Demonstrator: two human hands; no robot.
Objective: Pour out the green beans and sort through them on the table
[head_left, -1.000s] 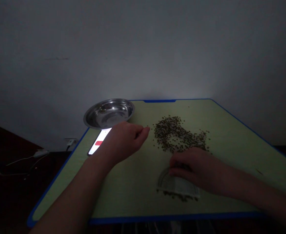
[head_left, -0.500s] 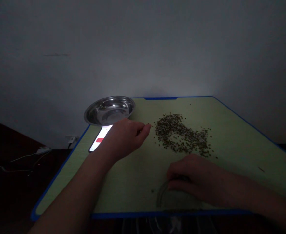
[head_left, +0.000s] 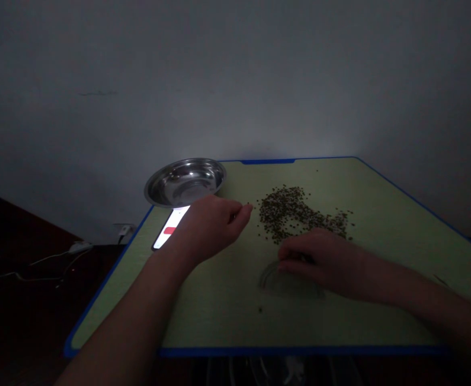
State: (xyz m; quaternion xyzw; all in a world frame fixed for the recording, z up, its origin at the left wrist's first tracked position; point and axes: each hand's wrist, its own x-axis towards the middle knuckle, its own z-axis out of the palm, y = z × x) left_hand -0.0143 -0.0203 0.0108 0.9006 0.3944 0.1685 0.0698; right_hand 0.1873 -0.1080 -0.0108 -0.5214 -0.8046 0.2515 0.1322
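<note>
My left hand (head_left: 219, 221) hovers left of a scattered pile of small dark and pale seed-like grains (head_left: 283, 209), with thumb and forefinger pinched together. Whatever sits in that pinch is too small to make out. At the near side of the pile, my right hand (head_left: 319, 260) grips the rim of a clear round dish (head_left: 268, 276). The dish is faint and blurred, and the hand hides part of it, so its depth cannot be told. A single dark grain (head_left: 260, 310) lies nearer the table's front edge.
A steel basin (head_left: 185, 182) stands at the table's back left corner. Beside it lies a phone with a lit screen (head_left: 173, 228), partly behind my left hand. The green table (head_left: 219, 316) has a blue edge, and a wall rises behind. Cables (head_left: 38, 277) run at lower left.
My right hand has moved away from the front edge toward the grains, carrying the clear dish with it. My left hand keeps its pinch almost in place. The view has shifted slightly.
</note>
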